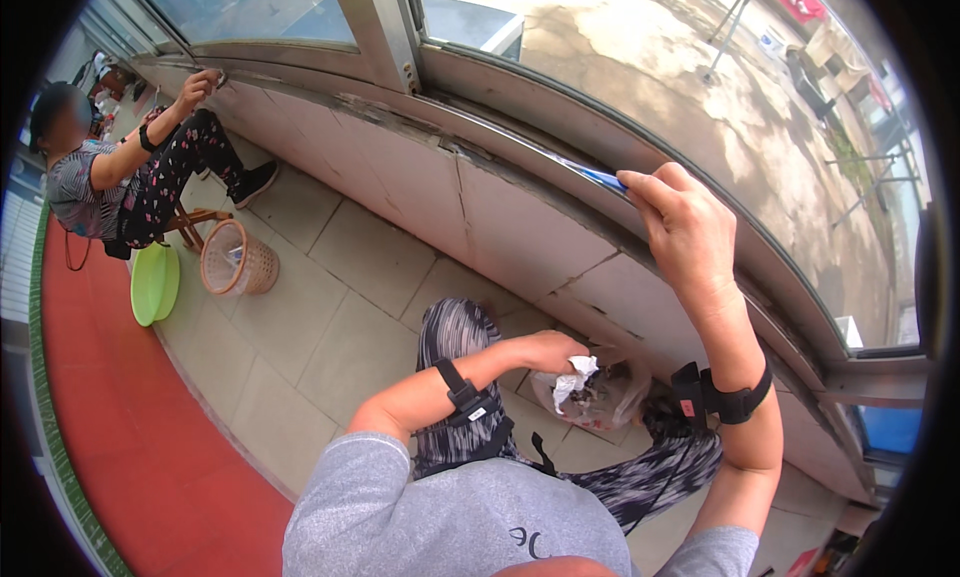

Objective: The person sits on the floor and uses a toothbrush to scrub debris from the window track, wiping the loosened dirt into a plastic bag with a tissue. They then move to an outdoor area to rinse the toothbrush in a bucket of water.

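My right hand (686,220) pinches a slender blue-handled tool (600,176) over the metal window track (517,138). The tool's far end blends into the shiny rail, so its exact kind is unclear. Lower down, my left hand (553,349) has hold of a crumpled white tissue (573,380). That tissue hangs at the mouth of a clear plastic bag (626,397) with dark debris in it. The bag stands on the tiled floor between my legs, near the wall under the window.
A person (112,164) sits on a low wooden stool (196,223) at the left, one hand at the sill. Behind me on the floor are a woven wastebasket (259,263) and a green basin (155,284). A pink-tiled wall (390,164) runs below the window.
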Demonstrator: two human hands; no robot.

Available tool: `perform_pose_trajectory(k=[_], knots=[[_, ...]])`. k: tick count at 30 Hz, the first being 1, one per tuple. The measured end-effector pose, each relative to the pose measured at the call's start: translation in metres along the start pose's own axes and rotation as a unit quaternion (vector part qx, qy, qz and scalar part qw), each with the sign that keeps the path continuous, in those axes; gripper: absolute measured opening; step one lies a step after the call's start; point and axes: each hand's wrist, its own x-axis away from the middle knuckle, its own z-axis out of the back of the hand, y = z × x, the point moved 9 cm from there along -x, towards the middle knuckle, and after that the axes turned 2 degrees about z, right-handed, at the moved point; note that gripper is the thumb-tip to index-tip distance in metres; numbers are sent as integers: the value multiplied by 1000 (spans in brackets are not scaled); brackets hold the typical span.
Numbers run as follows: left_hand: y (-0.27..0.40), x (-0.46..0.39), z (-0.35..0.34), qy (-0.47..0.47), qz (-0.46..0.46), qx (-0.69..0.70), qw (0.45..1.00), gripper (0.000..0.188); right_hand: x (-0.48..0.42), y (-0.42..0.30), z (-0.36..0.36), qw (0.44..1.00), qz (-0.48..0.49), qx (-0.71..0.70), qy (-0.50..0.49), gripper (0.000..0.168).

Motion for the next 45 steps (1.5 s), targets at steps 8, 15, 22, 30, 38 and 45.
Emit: perform_pose_trajectory(k=[8, 15, 22, 30, 38, 45], knots=[[-5, -3, -1, 14, -5, -2, 1000, 25, -38, -38, -34, 999, 17, 0, 37, 10], [-6, -4, 1, 13, 6, -8, 1000, 37, -57, -59, -63, 998, 18, -8, 60, 12], [-22, -14, 5, 103, -76, 55, 990, 38, -73, -77, -71, 996, 33, -14, 82, 6], [-39, -13, 10, 119, -62, 82, 988, 36, -67, -75, -66, 993, 3, -63, 101, 8], [-18, 1, 19, 59, 18, 9, 998, 26, -63, -52, -35, 996, 13, -49, 76, 12], [-21, -9, 9, 41, 18, 7, 999, 27, -67, -59, -51, 994, 26, -9, 107, 8]])
